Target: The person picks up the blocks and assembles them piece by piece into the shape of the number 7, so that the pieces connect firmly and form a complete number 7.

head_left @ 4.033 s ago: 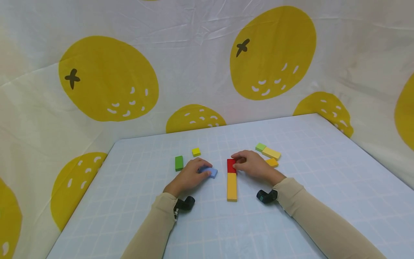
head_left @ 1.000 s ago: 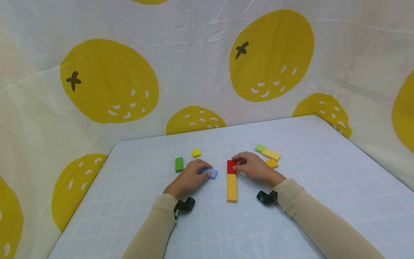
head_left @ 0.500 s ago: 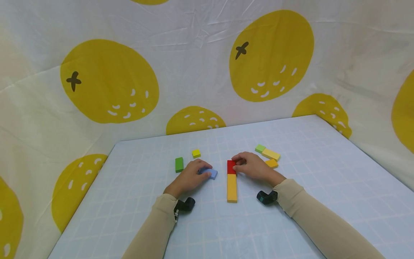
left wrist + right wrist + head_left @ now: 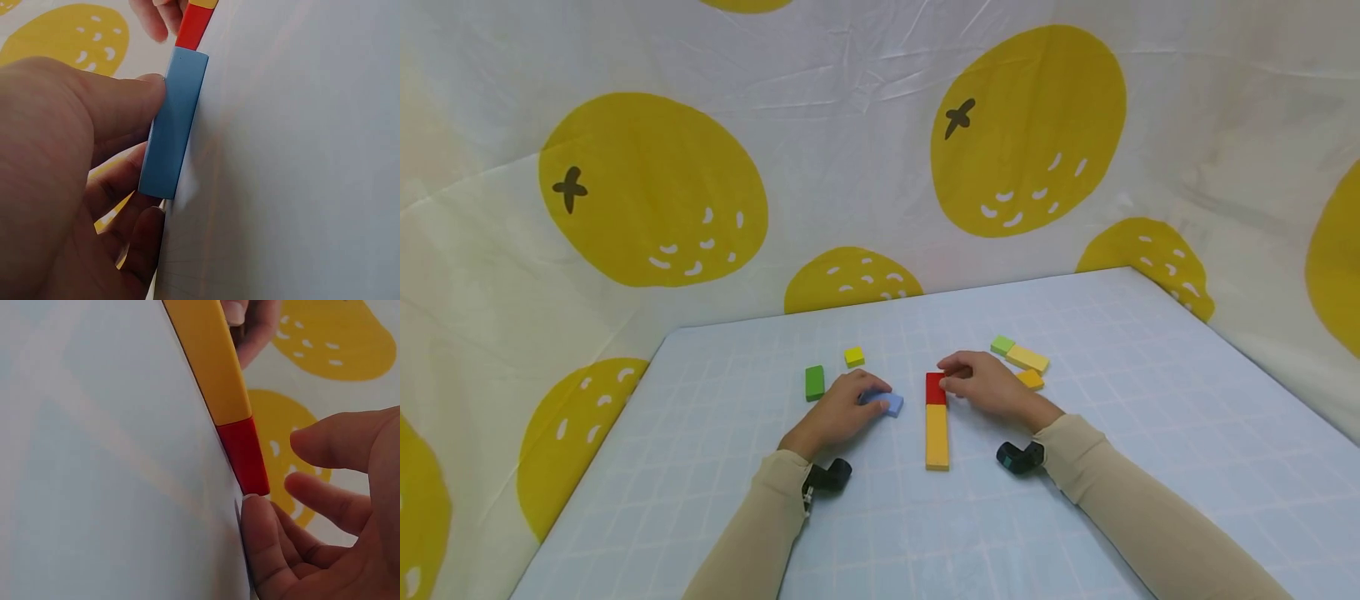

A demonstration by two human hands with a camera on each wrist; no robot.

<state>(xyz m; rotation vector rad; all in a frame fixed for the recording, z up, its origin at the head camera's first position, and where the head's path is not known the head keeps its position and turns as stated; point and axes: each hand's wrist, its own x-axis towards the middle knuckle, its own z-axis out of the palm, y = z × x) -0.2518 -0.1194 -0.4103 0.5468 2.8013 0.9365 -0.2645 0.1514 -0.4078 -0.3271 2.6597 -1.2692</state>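
My left hand (image 4: 838, 408) holds a blue rectangular block (image 4: 175, 125) lying on the table, its thumb on one side and fingers on the other. To its right, a red block (image 4: 935, 388) meets the far end of a longer yellow-orange block (image 4: 937, 437), and the two form one straight row. Beside the red block is my right hand (image 4: 988, 383). In the right wrist view a lower fingertip touches the end of the red block (image 4: 245, 456), while the thumb and another finger stand apart from it, loosely bent.
A green block (image 4: 814, 383) and a small yellow block (image 4: 854, 357) lie beyond the left hand. Past the right hand are a light green block (image 4: 1002, 344), a pale yellow block (image 4: 1027, 358) and an orange block (image 4: 1032, 380). A fruit-patterned curtain (image 4: 850, 183) rises behind the table (image 4: 880, 533).
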